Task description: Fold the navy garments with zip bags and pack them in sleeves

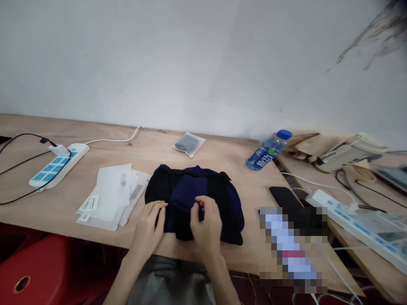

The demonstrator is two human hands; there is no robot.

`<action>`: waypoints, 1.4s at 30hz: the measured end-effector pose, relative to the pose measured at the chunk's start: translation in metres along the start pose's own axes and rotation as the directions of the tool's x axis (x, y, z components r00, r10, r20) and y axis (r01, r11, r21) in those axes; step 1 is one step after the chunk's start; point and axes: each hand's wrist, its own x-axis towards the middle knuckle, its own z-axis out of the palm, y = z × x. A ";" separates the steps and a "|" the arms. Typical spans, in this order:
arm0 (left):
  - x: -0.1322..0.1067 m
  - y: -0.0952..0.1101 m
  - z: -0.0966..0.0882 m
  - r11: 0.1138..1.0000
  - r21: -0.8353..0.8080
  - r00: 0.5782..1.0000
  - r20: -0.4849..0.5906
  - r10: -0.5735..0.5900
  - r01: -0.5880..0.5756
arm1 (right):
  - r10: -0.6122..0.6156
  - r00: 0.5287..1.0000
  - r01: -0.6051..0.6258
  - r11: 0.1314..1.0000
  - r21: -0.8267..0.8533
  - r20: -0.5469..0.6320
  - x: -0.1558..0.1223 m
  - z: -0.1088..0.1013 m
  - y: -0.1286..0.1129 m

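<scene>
Blue-and-black cloth (190, 186), lower centre of frame; my left hand (149, 226), its left side; my right hand (208, 220), mid-cloth; fingers curled, narrowly parted; hold, cannot tell.

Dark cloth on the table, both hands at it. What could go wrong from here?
1. The dark cloth lies near the front edge of the table; a pull toward the person might drag part of it over.
2. The white packets overlap loosely just beside the cloth, near the left hand; a sideways sweep could scatter them.
3. The cloth looks layered and loose, so a tug by the right hand might shift its folds.
</scene>
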 end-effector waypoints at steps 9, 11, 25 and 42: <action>0.028 0.023 0.042 0.957 0.176 0.957 0.218 0.192 -0.232 | 0.355 0.912 -0.313 0.926 -0.213 0.203 0.033 -0.002 0.032; 0.031 0.020 0.037 0.963 0.143 0.955 0.224 0.194 -0.229 | 0.375 0.903 -0.325 0.916 -0.235 0.210 0.035 0.004 0.036; 0.033 -0.090 -0.027 0.663 0.386 0.767 -0.297 -0.569 0.642 | 0.476 0.844 -0.462 0.879 -0.115 0.249 0.040 0.009 0.051; 0.023 -0.105 -0.043 0.631 0.498 0.804 -0.371 -0.464 0.594 | 0.418 0.865 -0.427 0.904 -0.031 0.278 0.042 0.004 0.042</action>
